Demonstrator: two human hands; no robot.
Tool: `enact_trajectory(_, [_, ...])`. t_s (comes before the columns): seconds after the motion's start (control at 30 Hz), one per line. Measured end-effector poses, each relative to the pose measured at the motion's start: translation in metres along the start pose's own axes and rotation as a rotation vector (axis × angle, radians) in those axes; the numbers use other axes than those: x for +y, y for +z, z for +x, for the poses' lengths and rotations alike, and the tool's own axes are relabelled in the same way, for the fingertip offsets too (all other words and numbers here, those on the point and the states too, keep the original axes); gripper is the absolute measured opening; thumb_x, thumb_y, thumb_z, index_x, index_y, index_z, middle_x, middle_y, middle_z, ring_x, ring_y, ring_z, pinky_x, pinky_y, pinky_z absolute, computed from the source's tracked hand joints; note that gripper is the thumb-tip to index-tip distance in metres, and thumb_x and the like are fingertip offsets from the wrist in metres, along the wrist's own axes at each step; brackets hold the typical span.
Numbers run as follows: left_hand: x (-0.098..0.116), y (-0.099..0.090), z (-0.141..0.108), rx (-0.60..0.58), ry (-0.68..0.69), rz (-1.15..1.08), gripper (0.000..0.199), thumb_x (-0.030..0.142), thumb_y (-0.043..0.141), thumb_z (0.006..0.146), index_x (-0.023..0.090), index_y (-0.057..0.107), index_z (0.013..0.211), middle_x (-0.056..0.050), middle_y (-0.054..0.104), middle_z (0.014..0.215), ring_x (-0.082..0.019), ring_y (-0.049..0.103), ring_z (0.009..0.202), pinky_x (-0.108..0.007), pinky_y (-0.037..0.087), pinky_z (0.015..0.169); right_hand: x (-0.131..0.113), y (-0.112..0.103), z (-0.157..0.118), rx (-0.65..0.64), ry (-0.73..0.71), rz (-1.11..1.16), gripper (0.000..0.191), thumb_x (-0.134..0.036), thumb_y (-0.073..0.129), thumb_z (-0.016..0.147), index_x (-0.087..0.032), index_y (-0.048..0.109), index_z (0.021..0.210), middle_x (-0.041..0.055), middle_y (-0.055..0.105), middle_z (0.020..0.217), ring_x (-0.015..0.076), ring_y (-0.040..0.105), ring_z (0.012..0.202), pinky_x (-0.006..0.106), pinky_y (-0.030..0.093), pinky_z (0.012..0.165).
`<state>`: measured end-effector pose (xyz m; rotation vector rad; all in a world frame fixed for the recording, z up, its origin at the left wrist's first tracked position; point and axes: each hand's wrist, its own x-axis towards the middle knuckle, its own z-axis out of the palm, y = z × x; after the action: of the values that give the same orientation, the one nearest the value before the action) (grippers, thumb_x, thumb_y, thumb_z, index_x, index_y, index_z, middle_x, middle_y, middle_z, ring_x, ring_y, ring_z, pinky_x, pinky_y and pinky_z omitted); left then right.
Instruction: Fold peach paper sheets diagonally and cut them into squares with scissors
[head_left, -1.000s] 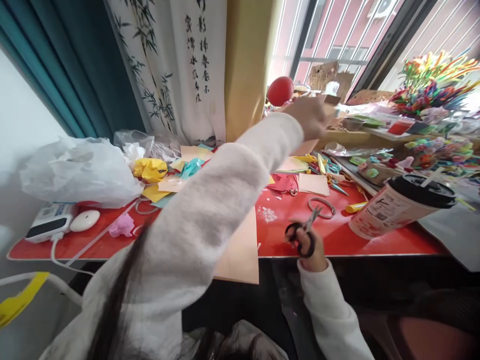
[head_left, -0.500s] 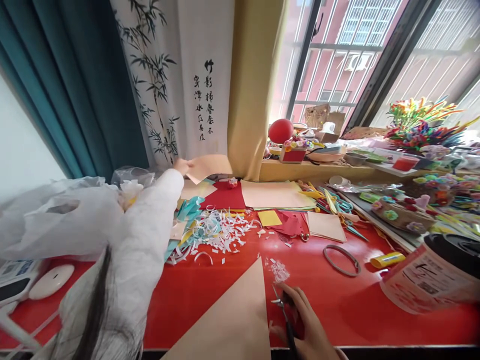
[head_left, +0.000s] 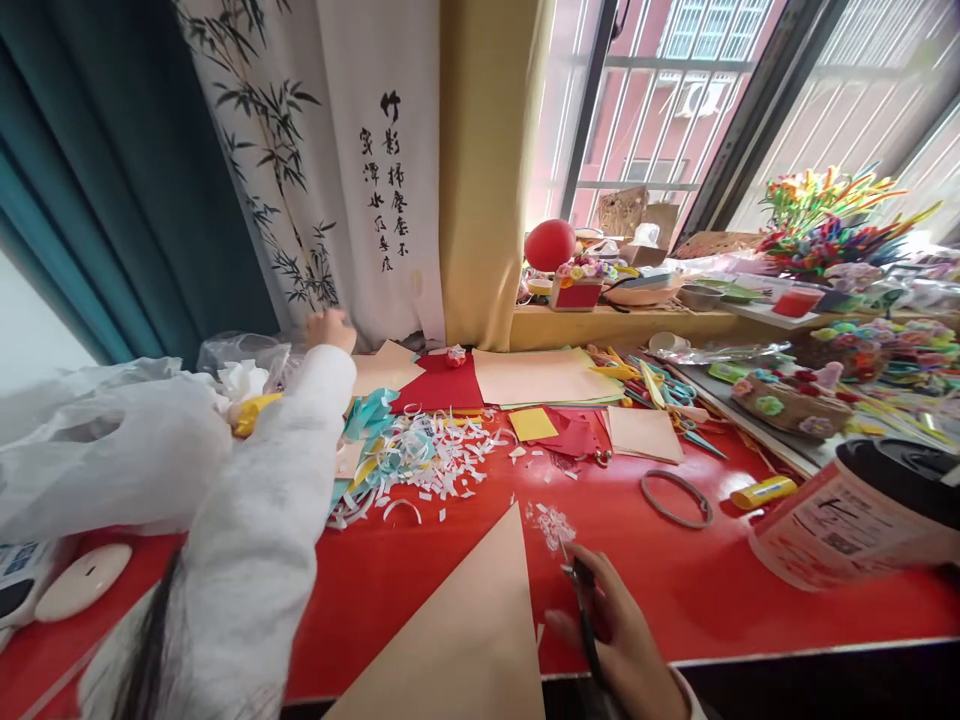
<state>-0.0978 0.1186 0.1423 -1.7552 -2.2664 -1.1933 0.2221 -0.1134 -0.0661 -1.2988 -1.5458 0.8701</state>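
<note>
Watching remotely. Far left on my feed: a white plastic bag (head_left: 150,455), partly behind the left sleeve (head_left: 262,520), which cuts across my view of that side. Mid-tabletop (head_left: 367,590), a heap of paper shreds (head_left: 450,455); beyond it, red paper (head_left: 442,385) and a peach stack (head_left: 540,372). Yellow square (head_left: 534,425) just right of the shreds. Farther right, a grey ring (head_left: 697,492), a yellow tube (head_left: 763,493) and a lidded cup (head_left: 847,530).

Near centre, a large peach sheet (head_left: 465,640) points its corner away from me, clear of both hands. Just right of it, my right hand (head_left: 622,640) has its fingers wrapped on dark-handled scissors (head_left: 587,630), tips near some white scraps (head_left: 551,525). My left hand (head_left: 330,330) is far left, beyond the shreds, fingers curled; cannot tell whether they grip anything.
</note>
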Motion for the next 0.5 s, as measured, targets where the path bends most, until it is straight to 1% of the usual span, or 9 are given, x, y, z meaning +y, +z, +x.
enact_trajectory(0.03, [0.015, -0.005, -0.006, 0.013, 0.013, 0.022, 0.028, 0.018, 0.051, 0.083, 0.01, 0.054, 0.11, -0.014, 0.052, 0.117, -0.025, 0.046, 0.114, -0.045, 0.036, 0.096, 0.0, 0.002, 0.0, 0.024, -0.011, 0.044, 0.051, -0.026, 0.068, 0.069, -0.025, 0.051, 0.116, 0.0073, 0.055, 0.11, 0.0217, 0.055, 0.099, 0.031, 0.047, 0.083])
enact_trajectory(0.1, [0.056, -0.009, -0.035, 0.026, 0.108, 0.034, 0.031, 0.01, 0.045, 0.081, 0.014, 0.057, 0.109, -0.012, 0.051, 0.12, -0.022, 0.048, 0.112, -0.038, 0.035, 0.096, -0.001, 0.005, 0.0, 0.07, -0.025, 0.152, 0.048, -0.028, 0.069, 0.068, -0.023, 0.052, 0.113, 0.0063, 0.056, 0.102, 0.0195, 0.056, 0.091, 0.029, 0.048, 0.077])
enact_trajectory(0.17, [0.106, -0.011, -0.087, -0.016, 0.425, 0.099, 0.03, 0.009, 0.04, 0.082, 0.013, 0.059, 0.104, -0.012, 0.054, 0.115, -0.022, 0.054, 0.099, -0.038, 0.04, 0.086, -0.001, 0.005, -0.001, 0.131, -0.007, 0.252, 0.042, -0.033, 0.066, 0.072, -0.021, 0.053, 0.11, 0.0031, 0.055, 0.085, 0.015, 0.056, 0.073, 0.026, 0.048, 0.064])
enact_trajectory(0.2, [0.131, -0.011, -0.119, -0.07, 0.637, 0.144, 0.03, 0.009, 0.037, 0.083, 0.011, 0.06, 0.102, -0.013, 0.056, 0.108, -0.024, 0.055, 0.098, -0.038, 0.041, 0.081, -0.001, 0.004, -0.003, 0.167, 0.013, 0.281, 0.039, -0.036, 0.063, 0.074, -0.02, 0.054, 0.108, 0.001, 0.053, 0.075, 0.013, 0.054, 0.063, 0.026, 0.046, 0.057])
enact_trajectory(0.23, [0.155, -0.012, -0.153, -0.103, 0.798, 0.184, 0.031, 0.007, 0.035, 0.082, 0.01, 0.061, 0.097, -0.013, 0.059, 0.102, -0.025, 0.055, 0.096, -0.039, 0.042, 0.078, -0.001, 0.001, -0.005, 0.21, 0.025, 0.282, 0.035, -0.039, 0.059, 0.077, -0.019, 0.055, 0.105, -0.0007, 0.051, 0.066, 0.0119, 0.051, 0.054, 0.025, 0.044, 0.051])
enact_trajectory(0.3, [0.191, -0.014, -0.22, -0.276, 1.078, 0.19, 0.029, 0.007, 0.037, 0.081, 0.011, 0.064, 0.093, -0.013, 0.062, 0.097, -0.024, 0.057, 0.093, -0.04, 0.042, 0.077, -0.001, -0.009, -0.01, 0.309, 0.02, 0.21, 0.034, -0.046, 0.048, 0.081, -0.018, 0.057, 0.099, -0.0013, 0.048, 0.055, 0.0129, 0.048, 0.046, 0.027, 0.04, 0.045])
enact_trajectory(0.37, [0.208, -0.018, -0.277, -0.471, 1.202, 0.16, 0.028, 0.014, 0.038, 0.085, 0.011, 0.064, 0.096, -0.013, 0.063, 0.098, -0.023, 0.057, 0.094, -0.04, 0.043, 0.079, -0.001, -0.025, -0.018, 0.395, -0.014, 0.118, 0.036, -0.049, 0.044, 0.082, -0.02, 0.06, 0.094, 0.0021, 0.052, 0.054, 0.0179, 0.053, 0.05, 0.031, 0.042, 0.047])
enact_trajectory(0.43, [0.205, -0.025, -0.321, -0.604, 1.161, 0.153, 0.03, 0.022, 0.037, 0.087, 0.012, 0.065, 0.096, -0.013, 0.065, 0.095, -0.024, 0.059, 0.09, -0.042, 0.046, 0.076, 0.001, -0.045, -0.028, 0.428, -0.052, 0.016, 0.033, -0.047, 0.048, 0.08, -0.022, 0.062, 0.093, 0.0067, 0.058, 0.061, 0.0237, 0.058, 0.064, 0.034, 0.044, 0.052])
enact_trajectory(0.5, [0.18, -0.035, -0.351, -0.491, 1.109, 0.133, 0.036, 0.02, 0.031, 0.089, 0.012, 0.064, 0.1, -0.013, 0.065, 0.102, -0.026, 0.057, 0.101, -0.043, 0.048, 0.08, 0.006, -0.063, -0.038, 0.417, -0.113, -0.172, 0.032, -0.044, 0.05, 0.08, -0.021, 0.061, 0.098, 0.0091, 0.061, 0.068, 0.0262, 0.06, 0.074, 0.035, 0.045, 0.056])
